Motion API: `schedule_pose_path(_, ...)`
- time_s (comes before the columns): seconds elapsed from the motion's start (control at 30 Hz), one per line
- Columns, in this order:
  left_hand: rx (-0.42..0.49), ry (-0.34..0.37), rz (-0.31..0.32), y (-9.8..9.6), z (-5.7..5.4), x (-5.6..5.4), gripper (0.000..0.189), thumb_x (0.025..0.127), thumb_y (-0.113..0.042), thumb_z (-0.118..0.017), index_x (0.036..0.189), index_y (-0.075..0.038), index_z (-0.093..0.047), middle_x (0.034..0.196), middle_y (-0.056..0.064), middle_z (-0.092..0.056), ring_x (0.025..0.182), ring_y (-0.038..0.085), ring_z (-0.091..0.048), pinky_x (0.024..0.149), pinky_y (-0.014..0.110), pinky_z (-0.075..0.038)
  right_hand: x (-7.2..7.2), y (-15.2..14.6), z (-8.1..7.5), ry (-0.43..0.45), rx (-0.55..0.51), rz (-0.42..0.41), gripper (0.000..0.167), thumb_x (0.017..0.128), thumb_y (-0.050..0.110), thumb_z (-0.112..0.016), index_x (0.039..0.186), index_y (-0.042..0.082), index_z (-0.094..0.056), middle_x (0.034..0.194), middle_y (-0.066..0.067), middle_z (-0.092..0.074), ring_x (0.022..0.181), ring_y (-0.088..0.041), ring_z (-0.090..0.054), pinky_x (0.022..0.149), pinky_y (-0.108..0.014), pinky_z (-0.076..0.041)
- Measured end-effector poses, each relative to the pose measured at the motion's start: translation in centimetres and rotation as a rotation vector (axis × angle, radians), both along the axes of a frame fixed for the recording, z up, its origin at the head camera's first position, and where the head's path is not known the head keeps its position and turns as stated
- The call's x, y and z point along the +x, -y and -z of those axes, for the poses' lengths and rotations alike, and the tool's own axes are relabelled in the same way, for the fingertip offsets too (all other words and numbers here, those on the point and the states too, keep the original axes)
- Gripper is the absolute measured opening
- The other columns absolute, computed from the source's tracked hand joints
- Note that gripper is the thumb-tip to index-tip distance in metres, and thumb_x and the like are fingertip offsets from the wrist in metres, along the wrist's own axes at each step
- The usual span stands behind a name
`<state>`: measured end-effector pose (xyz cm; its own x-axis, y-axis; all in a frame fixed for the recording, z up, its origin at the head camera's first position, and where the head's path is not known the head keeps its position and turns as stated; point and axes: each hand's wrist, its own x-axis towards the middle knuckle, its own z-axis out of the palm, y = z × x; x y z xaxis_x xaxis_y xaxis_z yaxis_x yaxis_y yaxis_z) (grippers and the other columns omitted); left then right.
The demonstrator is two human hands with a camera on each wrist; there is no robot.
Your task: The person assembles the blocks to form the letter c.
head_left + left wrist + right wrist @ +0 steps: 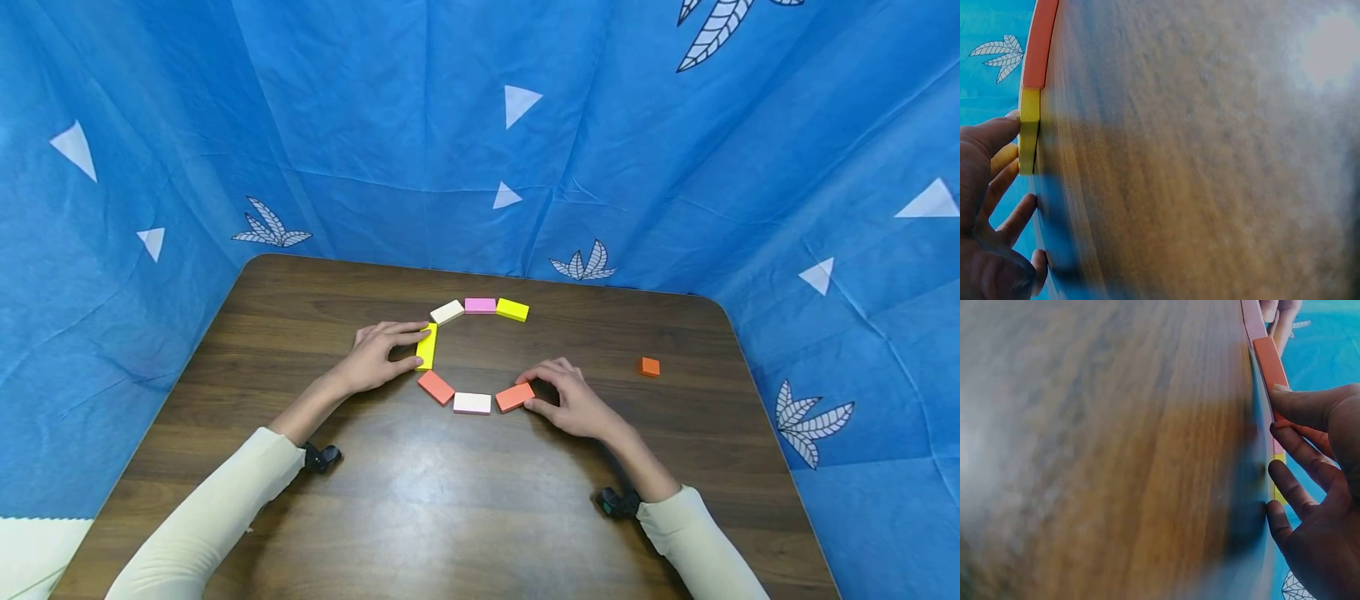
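My left hand (pixel 375 360) rests its thumb and fingertips on an upper yellow block (pixel 427 347), the fingers stretched out fairly straight. With thumb and forefinger my right hand (pixel 573 400) pinches the right end of a coral-red block (pixel 515 397); its other fingers are spread in the right wrist view. Left of that block lies a white block (pixel 472 403), then a second coral-red block (pixel 436 387) at a slant, near the yellow block's lower end. Above the yellow block, a cream block (pixel 447 312), a pink block (pixel 480 306) and another yellow block (pixel 513 310) continue the curved line.
A small orange block (pixel 649 367) lies apart to the right on the brown wooden table (pixel 420 517). Blue patterned cloth (pixel 360 108) hangs behind and beside the table. Black wrist cameras (pixel 321 457) sit at both sleeve cuffs.
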<state>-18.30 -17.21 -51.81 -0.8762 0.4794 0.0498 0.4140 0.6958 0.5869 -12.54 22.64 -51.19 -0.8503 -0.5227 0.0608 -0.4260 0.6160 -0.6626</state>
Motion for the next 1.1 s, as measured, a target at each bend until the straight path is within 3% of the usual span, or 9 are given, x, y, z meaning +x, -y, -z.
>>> schedule_pose_path(0.87,-0.002,0.004,0.002,-0.1,-0.1,0.0,0.057,0.103,-0.038,-0.074,0.155,-0.022,-0.060,0.166,-0.003,-0.054,0.152,0.032,-0.047,0.116,0.069,-0.022,0.1,0.4,0.1,0.007,0.026,-0.018,0.040,0.097,0.020,-0.082,0.135,0.025,-0.071,0.137,0.004,-0.071,0.132,-0.024,-0.053,0.112,-0.056,-0.034)
schedule_pose_path(1.1,-0.002,0.004,0.003,0.0,-0.1,-0.1,0.057,0.103,-0.037,-0.074,0.156,-0.023,-0.060,0.167,-0.002,-0.053,0.152,0.033,-0.047,0.116,0.070,-0.022,-0.2,-0.9,-0.7,0.011,0.036,0.024,0.047,0.098,0.019,-0.081,0.143,0.017,-0.066,0.140,0.000,-0.069,0.133,-0.026,-0.054,0.115,-0.057,-0.043)
